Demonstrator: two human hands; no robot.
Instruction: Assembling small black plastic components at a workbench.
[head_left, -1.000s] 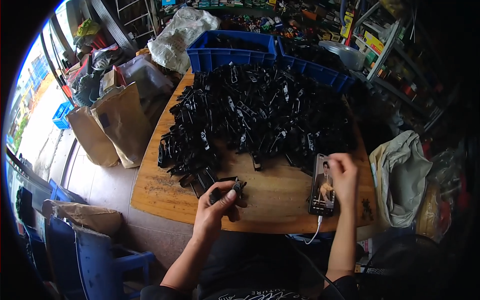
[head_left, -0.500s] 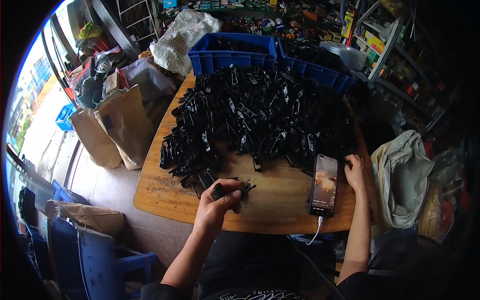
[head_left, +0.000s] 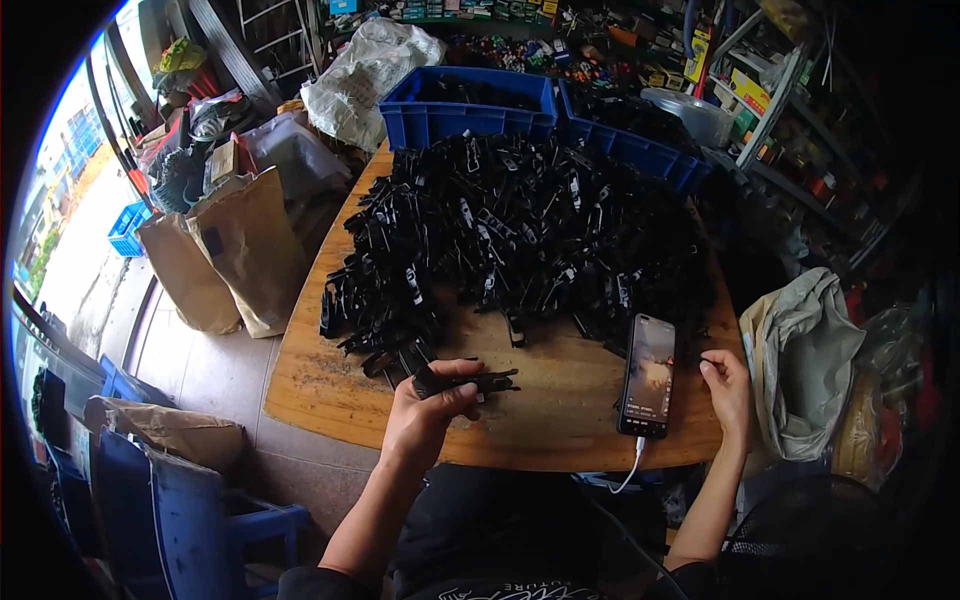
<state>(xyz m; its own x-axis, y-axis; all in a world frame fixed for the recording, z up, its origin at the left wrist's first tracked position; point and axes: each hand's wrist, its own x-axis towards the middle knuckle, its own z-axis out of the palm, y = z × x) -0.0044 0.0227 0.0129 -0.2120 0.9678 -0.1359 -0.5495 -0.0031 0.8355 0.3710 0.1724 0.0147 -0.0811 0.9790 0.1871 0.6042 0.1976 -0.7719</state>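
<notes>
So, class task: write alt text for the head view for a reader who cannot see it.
The left hand grips a black plastic part over a wooden table piled with black parts; the right hand rests beside a phone.

Daylight pours in from my left, where the pavement beyond the paper bags (head_left: 235, 250) is washed out almost white. The wooden table (head_left: 560, 420) is evenly lit, its far edge dimmer. The black clips (head_left: 520, 230) merge into one dark mass. Fisheye bending curves everything near the rim, and the corners go black.
</notes>
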